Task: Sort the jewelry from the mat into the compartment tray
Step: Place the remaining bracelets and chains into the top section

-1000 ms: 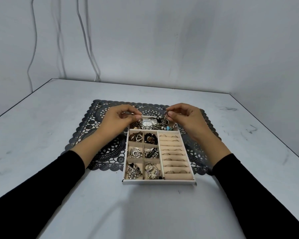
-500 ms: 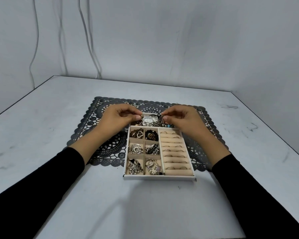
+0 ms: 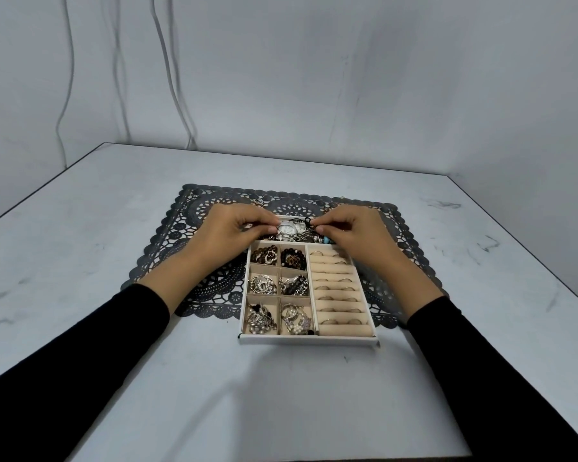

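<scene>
A pale, scuffed worktop (image 3: 114, 235) meets a grey wall (image 3: 347, 78) hung with cables. On a dark lace mat (image 3: 194, 211) sits the compartment tray (image 3: 307, 340), at the mat's 6 o'clock edge. Over its 12 o'clock compartment, the left hand (image 3: 227, 233) and right hand (image 3: 357, 235) each pinch a piece of the jewelry (image 3: 306, 232) heaped there beside a watch (image 3: 287, 229). Rings (image 3: 339, 296) fill the slots at 3 o'clock.

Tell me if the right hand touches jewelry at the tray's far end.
Touching: head view shows the right hand pinching a small dark jewelry piece at the far end of the white compartment tray.
</scene>
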